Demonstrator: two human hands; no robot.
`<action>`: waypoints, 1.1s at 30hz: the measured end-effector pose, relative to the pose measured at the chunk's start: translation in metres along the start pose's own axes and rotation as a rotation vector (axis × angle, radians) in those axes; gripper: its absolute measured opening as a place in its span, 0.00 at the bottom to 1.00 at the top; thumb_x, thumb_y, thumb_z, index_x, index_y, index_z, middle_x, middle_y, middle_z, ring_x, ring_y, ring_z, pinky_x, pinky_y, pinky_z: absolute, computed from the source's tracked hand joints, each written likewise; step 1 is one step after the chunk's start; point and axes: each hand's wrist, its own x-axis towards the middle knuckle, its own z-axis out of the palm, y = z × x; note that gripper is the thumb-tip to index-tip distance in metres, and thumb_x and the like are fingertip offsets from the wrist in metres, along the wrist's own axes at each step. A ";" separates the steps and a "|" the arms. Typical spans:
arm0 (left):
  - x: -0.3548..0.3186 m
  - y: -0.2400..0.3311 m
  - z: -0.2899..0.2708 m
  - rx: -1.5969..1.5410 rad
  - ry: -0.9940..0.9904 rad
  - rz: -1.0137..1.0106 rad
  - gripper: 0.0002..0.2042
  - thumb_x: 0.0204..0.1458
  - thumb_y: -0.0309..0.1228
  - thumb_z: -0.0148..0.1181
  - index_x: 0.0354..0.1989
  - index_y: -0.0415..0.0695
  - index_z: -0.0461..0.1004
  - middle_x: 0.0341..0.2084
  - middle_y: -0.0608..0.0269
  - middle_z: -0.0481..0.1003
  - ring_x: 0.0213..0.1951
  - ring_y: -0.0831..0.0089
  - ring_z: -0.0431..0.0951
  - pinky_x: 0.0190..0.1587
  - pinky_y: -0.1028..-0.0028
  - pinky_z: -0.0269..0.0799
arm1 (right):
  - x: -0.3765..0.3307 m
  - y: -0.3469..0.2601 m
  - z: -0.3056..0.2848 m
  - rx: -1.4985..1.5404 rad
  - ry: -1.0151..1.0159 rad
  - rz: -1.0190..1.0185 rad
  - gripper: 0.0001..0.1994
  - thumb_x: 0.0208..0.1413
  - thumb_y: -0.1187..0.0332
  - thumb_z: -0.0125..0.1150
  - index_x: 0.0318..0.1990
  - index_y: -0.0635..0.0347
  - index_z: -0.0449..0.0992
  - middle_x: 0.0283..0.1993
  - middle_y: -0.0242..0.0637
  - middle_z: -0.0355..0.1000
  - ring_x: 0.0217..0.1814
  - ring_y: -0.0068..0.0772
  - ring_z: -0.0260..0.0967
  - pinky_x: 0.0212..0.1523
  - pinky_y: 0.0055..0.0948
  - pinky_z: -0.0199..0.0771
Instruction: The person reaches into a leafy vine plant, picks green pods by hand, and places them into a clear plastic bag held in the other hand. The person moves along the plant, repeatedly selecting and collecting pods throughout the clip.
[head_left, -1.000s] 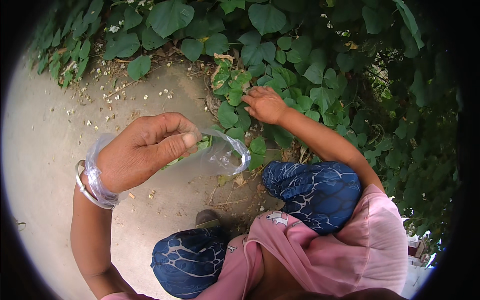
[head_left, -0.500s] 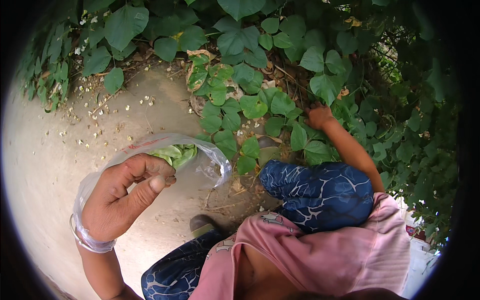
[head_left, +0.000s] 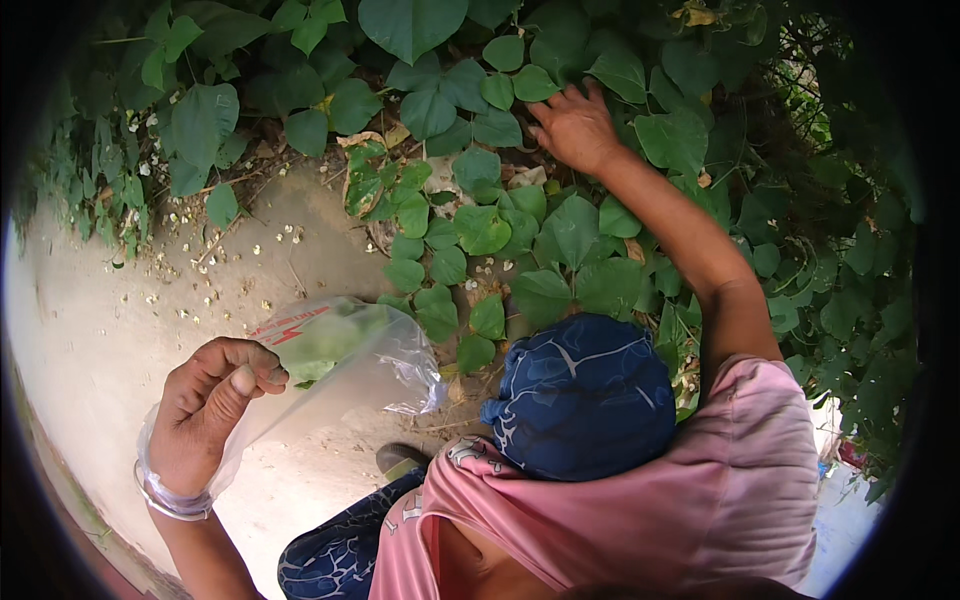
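A clear plastic bag [head_left: 350,375] with red print hangs by its handle round my left wrist, beside a bracelet. Pale green flat pods [head_left: 335,340] show through its film. My left hand [head_left: 215,400] is closed at the bag's near side, thumb pressed to the curled fingers. Whatever lies between them, if anything, I cannot make out. Stretched forward to the right, my right hand [head_left: 577,128] reaches into the leafy vine [head_left: 430,110]. Its fingers are spread among the leaves, and some of the tips are hidden by them.
Dense foliage [head_left: 800,250] runs along the far side and the right. Fallen pale petals [head_left: 205,270] dot the concrete ground [head_left: 90,300]. My bent knee [head_left: 590,400] in blue patterned trousers is close to low leaves. A dark shoe [head_left: 402,457] rests below the bag.
My right hand has moved farther forward and left, onto higher leaves. My left hand has shifted slightly left and its fingertips have come together. The bag hangs more to the hand's right, and my knee has moved.
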 end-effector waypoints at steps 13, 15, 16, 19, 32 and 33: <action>0.055 0.114 0.027 0.171 0.110 -0.003 0.19 0.52 0.42 0.56 0.38 0.33 0.69 0.31 0.58 0.74 0.36 0.71 0.73 0.44 0.73 0.68 | -0.006 0.185 0.017 0.099 0.062 0.471 0.19 0.51 0.62 0.54 0.51 0.58 0.68 0.46 0.47 0.69 0.49 0.50 0.66 0.49 0.43 0.65; 0.061 0.126 0.033 0.195 0.079 -0.013 0.19 0.52 0.41 0.56 0.38 0.33 0.69 0.31 0.58 0.74 0.36 0.71 0.73 0.44 0.72 0.68 | -0.020 0.187 0.017 0.031 0.125 0.458 0.18 0.51 0.62 0.55 0.49 0.58 0.69 0.45 0.46 0.69 0.49 0.49 0.66 0.49 0.42 0.66; 0.064 0.131 0.037 0.204 0.063 -0.021 0.19 0.52 0.41 0.56 0.38 0.33 0.69 0.31 0.58 0.74 0.36 0.71 0.73 0.44 0.72 0.68 | -0.030 0.191 0.028 -0.063 0.268 0.373 0.18 0.51 0.62 0.55 0.49 0.59 0.69 0.43 0.46 0.70 0.48 0.48 0.67 0.49 0.42 0.66; 0.080 0.148 0.048 0.269 0.033 -0.036 0.19 0.53 0.41 0.56 0.38 0.33 0.68 0.32 0.58 0.74 0.37 0.71 0.73 0.44 0.72 0.68 | -0.045 0.199 0.053 -0.095 0.397 0.222 0.18 0.50 0.62 0.56 0.47 0.60 0.70 0.44 0.46 0.70 0.49 0.47 0.66 0.51 0.42 0.65; 0.129 0.142 0.056 0.224 0.130 -0.049 0.17 0.55 0.42 0.52 0.37 0.38 0.70 0.33 0.60 0.75 0.36 0.72 0.74 0.42 0.74 0.68 | -0.026 0.120 0.036 0.346 0.055 0.252 0.16 0.49 0.62 0.55 0.46 0.56 0.69 0.47 0.40 0.67 0.47 0.45 0.67 0.42 0.41 0.71; 0.129 0.142 0.061 0.186 0.105 -0.048 0.16 0.55 0.40 0.53 0.38 0.37 0.70 0.33 0.60 0.74 0.37 0.72 0.74 0.43 0.74 0.68 | -0.021 0.116 0.026 0.449 -0.045 0.308 0.16 0.49 0.63 0.56 0.45 0.56 0.69 0.46 0.41 0.67 0.46 0.45 0.67 0.38 0.42 0.72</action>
